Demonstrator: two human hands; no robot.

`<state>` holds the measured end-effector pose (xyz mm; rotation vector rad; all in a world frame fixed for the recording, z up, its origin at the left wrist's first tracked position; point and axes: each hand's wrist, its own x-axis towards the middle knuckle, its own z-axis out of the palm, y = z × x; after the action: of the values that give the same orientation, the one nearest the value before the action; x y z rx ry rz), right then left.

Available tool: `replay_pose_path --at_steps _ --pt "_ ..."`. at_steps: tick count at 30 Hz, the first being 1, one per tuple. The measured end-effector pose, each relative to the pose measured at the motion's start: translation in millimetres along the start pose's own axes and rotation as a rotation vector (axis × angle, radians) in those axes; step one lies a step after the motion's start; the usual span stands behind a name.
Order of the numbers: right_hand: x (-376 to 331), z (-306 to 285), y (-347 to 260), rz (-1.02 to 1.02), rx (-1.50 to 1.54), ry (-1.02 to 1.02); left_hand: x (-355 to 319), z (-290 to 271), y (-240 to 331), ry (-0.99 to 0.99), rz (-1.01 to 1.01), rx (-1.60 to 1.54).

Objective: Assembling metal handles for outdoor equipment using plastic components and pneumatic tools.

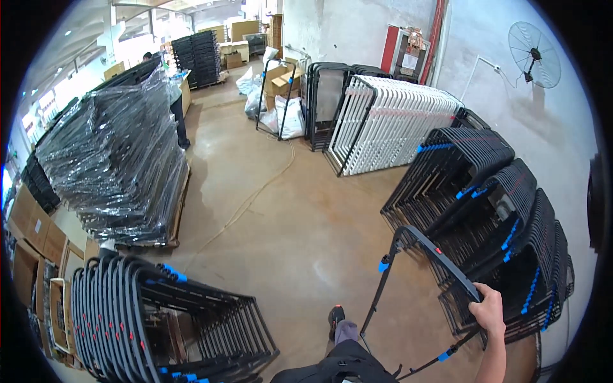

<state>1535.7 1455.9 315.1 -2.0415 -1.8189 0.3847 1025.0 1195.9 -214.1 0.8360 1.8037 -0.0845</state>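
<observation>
My right hand is closed round one end of the top bar of a black tubular metal frame. Its bar has rounded corners and a small red mark, and blue clips sit on its legs. It is held upright at my right side, with one leg reaching down beside my foot. Beside it, towards the wall, stand rows of similar black frames with blue clips, nested together. On my left is another nested stack of black frames with red marks and blue clips. My left hand does not show.
A pallet load of black parts in clear film stands at left, a person behind it. White frames line the right wall under a fan. A lone black frame stands by cartons and bags. A cord crosses the floor.
</observation>
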Motion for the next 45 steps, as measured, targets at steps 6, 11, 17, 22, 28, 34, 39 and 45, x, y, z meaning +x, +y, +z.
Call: replay_pose_path --at_steps 6,11,17,22,28,34,39,45 --pt "175.7 51.6 7.5 -0.083 0.162 -0.029 57.1 -73.5 131.5 0.114 -0.062 -0.082" --pt "328.9 92.7 -42.7 -0.179 0.2 -0.064 123.0 -145.1 224.6 0.209 -0.106 -0.181" --pt "472.0 133.5 -94.8 -0.254 0.262 -0.019 233.7 -237.1 308.7 0.257 -0.119 -0.279" --pt "584.9 165.9 -181.4 -0.243 0.225 -0.03 341.4 -329.6 356.2 0.283 -0.118 -0.362" --pt "735.6 205.3 -272.6 -0.214 0.133 0.049 427.6 -452.4 437.1 0.312 -0.138 -0.452" --pt "868.2 269.5 -356.3 -0.307 0.06 0.039 502.8 -596.1 485.4 0.468 -0.06 -0.933" --pt "980.9 331.2 -461.3 -0.218 0.095 -0.132 524.4 -671.9 520.7 0.585 -0.059 -1.161" --pt "1131.1 416.3 -598.4 -0.407 0.338 -0.317 558.2 -663.4 507.1 0.598 -0.463 -0.67"
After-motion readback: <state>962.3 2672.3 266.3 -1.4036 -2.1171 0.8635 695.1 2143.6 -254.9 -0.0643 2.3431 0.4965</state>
